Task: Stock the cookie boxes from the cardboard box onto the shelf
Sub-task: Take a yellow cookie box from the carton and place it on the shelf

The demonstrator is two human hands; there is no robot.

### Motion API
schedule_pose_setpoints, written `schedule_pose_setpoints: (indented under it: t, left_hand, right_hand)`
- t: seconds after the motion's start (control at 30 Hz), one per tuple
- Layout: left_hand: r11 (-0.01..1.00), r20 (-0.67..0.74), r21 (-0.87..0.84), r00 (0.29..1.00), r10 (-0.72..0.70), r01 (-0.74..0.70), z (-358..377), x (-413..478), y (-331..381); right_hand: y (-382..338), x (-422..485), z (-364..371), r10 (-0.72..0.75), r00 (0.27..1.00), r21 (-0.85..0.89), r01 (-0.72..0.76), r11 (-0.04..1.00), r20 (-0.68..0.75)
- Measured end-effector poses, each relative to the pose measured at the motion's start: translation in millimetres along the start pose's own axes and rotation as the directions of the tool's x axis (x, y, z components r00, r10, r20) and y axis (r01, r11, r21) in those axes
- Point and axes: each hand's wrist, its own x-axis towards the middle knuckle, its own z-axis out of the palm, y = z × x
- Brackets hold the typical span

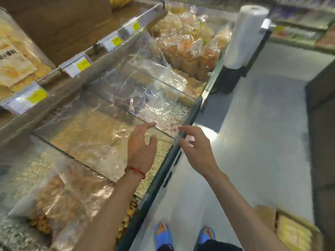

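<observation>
Head view: at ten o'clock the shelf (59,33) holds yellow snack bags (12,64), but we cannot tell if any cookie boxes sit there yet. At eight o'clock, glass bins (145,201) hold nuts and snacks under clear plastic. In the middle our left hand (141,147) and right hand (195,151) hover with loose, curled fingers, holding nothing. At five o'clock the cardboard box (268,216) has yellow cookie boxes (291,234) inside, so we think most work is left.
</observation>
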Motion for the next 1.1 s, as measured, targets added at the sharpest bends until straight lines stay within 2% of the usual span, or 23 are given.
schedule_pose_setpoints:
  t: [0.13,0.3,0.43,0.63,0.87,1.1]
  left_hand:
    - [0.999,0.182,-0.008,0.983,0.039,-0.038,71.0,-32.7,33.8]
    - [0.994,0.396,0.004,0.913,0.098,-0.109,171.2,-90.5,85.4]
    - [0.989,0.552,-0.027,0.823,0.138,-0.148,250.0,-146.9,124.9]
    - [0.987,0.748,-0.096,0.645,0.157,-0.129,355.5,-221.6,170.4]
    - [0.974,0.924,-0.063,0.356,0.140,-0.218,457.1,-283.1,201.4]
    - [0.955,0.990,-0.022,0.126,0.062,-0.296,582.0,-293.2,220.6]
  right_hand:
    - [56.8,-53.8,-75.7,0.167,0.973,0.061,-0.159,0.985,-0.159]
    - [124.4,-124.7,-157.6,0.301,0.915,0.146,-0.270,0.952,-0.270]
    - [174.2,-186.4,-220.5,0.403,0.842,0.232,-0.338,0.912,-0.359]
    - [251.5,-271.2,-299.8,0.545,0.710,0.361,-0.414,0.836,-0.446]
    - [314.2,-335.1,-361.9,0.718,0.463,0.589,-0.416,0.693,-0.519]
    - [394.6,-333.3,-399.1,0.840,0.185,0.740,-0.404,0.538,-0.509]
